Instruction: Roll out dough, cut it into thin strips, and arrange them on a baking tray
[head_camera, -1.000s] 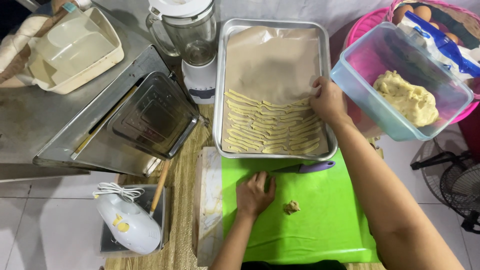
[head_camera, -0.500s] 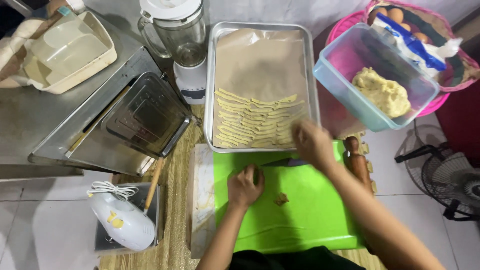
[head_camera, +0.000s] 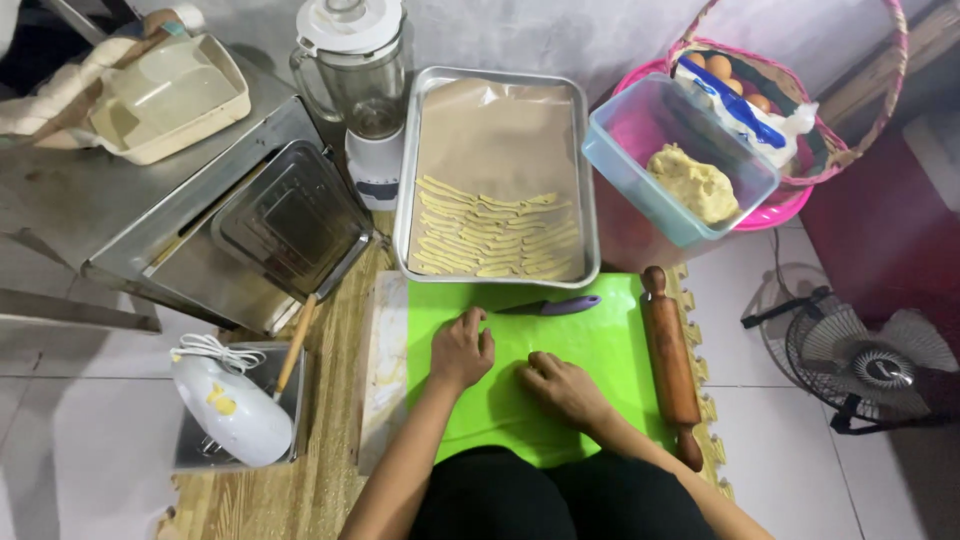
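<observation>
Green plastic cutting mat (head_camera: 600, 350) carries both of the person's hands: the left hand (head_camera: 462, 348) lies palm down with the fingers loosely curled, holding nothing, while the right hand (head_camera: 562, 388) is cupped tight over the mat, and whether a scrap of dough sits under it cannot be told from this view. Just beyond the fingers a purple-handled knife (head_camera: 552, 306) lies loose near the mat's far edge, its blade pointing toward the left hand; a careless sweep of either hand could catch the blade or push it into the tray. To the right a wooden rolling pin (head_camera: 670, 360) rests along the mat's edge, partly off it, and a nudge from the right forearm could send it rolling to the floor. To the left a white hand mixer (head_camera: 232, 408) sits in a metal box with its cord coiled on top. Farther off, the metal baking tray (head_camera: 412, 180), lined with brown paper, holds rows of pale dough strips (head_camera: 495, 238) in its near half, touching the mat's far edge; a bump could shuffle the rows together. Right of it a clear blue tub (head_camera: 640, 190) holds a lump of yellow dough (head_camera: 694, 184), uncovered, so it may dry out. A blender (head_camera: 356, 80) and a small oven (head_camera: 250, 225) stand to the tray's left.
</observation>
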